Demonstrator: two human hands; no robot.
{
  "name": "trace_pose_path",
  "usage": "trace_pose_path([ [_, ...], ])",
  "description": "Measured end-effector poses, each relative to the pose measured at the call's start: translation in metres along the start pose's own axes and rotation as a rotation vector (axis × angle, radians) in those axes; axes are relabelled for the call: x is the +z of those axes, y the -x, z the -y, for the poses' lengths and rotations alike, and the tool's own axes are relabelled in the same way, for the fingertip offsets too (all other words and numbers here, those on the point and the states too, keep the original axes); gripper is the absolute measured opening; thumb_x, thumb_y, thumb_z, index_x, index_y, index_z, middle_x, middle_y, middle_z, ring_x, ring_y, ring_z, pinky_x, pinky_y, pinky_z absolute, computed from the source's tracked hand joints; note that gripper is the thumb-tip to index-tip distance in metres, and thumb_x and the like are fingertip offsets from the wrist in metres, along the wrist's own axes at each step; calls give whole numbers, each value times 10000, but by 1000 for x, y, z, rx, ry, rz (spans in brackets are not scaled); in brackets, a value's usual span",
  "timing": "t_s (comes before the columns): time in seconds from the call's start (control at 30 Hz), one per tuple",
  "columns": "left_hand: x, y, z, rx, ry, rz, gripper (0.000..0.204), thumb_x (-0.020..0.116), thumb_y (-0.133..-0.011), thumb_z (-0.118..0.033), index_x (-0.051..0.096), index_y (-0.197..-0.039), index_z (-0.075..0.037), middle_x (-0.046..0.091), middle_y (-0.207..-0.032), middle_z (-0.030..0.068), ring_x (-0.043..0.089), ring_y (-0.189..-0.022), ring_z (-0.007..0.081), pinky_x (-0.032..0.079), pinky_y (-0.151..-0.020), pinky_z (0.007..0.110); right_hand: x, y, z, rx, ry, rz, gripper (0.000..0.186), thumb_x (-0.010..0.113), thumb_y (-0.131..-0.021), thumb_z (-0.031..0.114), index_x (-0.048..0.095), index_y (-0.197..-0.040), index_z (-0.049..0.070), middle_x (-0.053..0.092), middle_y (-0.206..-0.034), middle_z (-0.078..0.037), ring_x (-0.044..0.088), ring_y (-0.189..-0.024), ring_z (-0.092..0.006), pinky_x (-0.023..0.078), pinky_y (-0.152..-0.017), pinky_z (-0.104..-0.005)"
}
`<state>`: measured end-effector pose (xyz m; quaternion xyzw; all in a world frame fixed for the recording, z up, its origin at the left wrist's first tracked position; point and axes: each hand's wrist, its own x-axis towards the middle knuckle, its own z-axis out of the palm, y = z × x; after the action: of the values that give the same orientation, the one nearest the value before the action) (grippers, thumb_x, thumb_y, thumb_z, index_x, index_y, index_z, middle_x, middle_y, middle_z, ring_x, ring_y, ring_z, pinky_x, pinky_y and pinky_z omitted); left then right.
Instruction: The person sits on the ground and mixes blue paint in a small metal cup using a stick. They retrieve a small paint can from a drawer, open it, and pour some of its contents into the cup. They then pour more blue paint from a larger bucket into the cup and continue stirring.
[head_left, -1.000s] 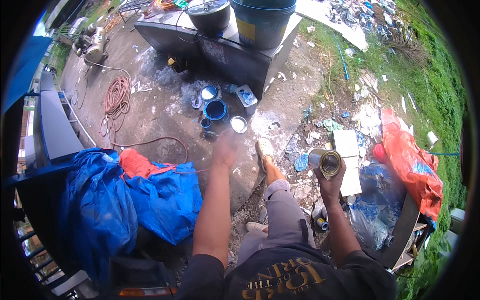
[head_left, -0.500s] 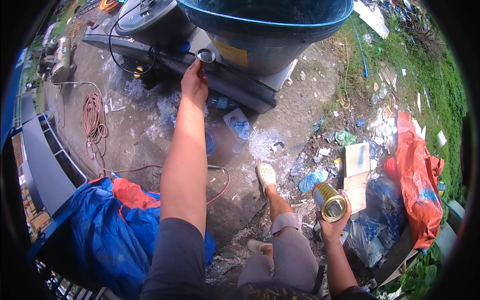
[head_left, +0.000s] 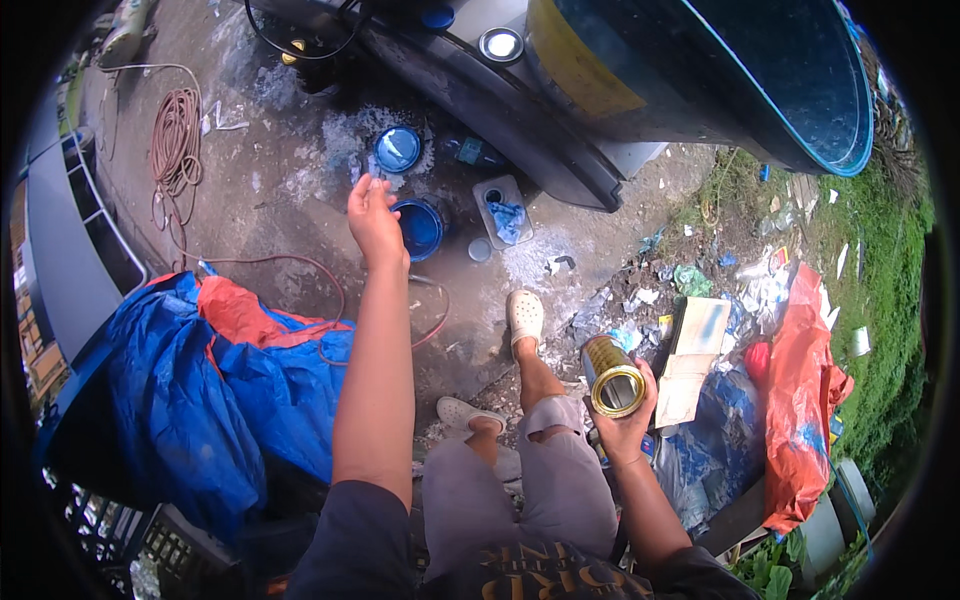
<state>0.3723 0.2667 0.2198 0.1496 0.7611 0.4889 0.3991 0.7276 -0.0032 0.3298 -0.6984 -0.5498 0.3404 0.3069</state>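
Resting in the right hand (head_left: pixel 630 424), a metal can (head_left: pixel 604 361) tilts.

Outdoor yard, bright daylight, strong on the grass (head_left: pixel 885 290) from 2 to 4 o'clock. Underfoot, grey-brown concrete (head_left: pixel 265 225), worn and stained, with a whitish spill (head_left: pixel 532 262) just above centre. At 12, a long dark-sided unit (head_left: pixel 470 90) with a pale top, set at a slant. Coiled reddish hose (head_left: pixel 176 140) at 10, its line trailing toward centre. Grey panel (head_left: pixel 68 270) at 9. Crumpled blue tarp (head_left: pixel 200 400) at 8. Orange sheet (head_left: pixel 800 420) between 3 and 4; scattered litter (head_left: pixel 645 297) inward of it.
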Motion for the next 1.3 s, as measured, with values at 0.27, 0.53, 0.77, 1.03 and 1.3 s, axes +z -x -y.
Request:
trace_pose_path([
  [0.27,-228,4,311,-663,-137,-275,748,709,-905,-368,397,-1503,-45,544,-1370,121,546,-1125,234,476,-892,395,98,-13,-30,-184,43,265,1029,943,-678,183,319,-1485,52,481,-1432,-223,511,-1323,-403,410,-1129,-507],
  [0.53,-198,-95,435,-594,-133,-154,1080,794,-845,-373,143,-1589,61,294,-1612,283,332,-1484,373,298,-1196,470,202,-8,-98,-234,109,439,1022,927,-703,213,301,-1493,41,438,-1467,-219,469,-1370,-355,374,-1165,-480],
  [0.77,-194,-146,500,-512,113,-230,613,656,-849,-159,395,-1398,-76,591,-1114,96,537,-1121,223,378,-1007,508,292,-9,-118,-348,136,520,984,947,-669,211,371,-1453,62,514,-1405,-228,540,-1302,-387,440,-1108,-474],
  [1.03,-254,-75,425,-527,-102,95,798,626,-773,-154,350,-1519,-82,539,-1326,175,479,-1291,307,313,-1116,507,342,-23,-65,-519,221,586,941,917,-668,131,394,-1447,55,530,-1418,-205,526,-1331,-386,421,-1128,-463],
  [1.3,-289,8,346,-523,-50,103,772,570,-828,-145,291,-1542,-59,558,-1307,212,521,-1230,334,356,-1098,436,348,-8,-4,-495,326,590,918,910,-668,207,422,-1431,55,553,-1389,-178,557,-1251,-384,423,-1035,-471],
])
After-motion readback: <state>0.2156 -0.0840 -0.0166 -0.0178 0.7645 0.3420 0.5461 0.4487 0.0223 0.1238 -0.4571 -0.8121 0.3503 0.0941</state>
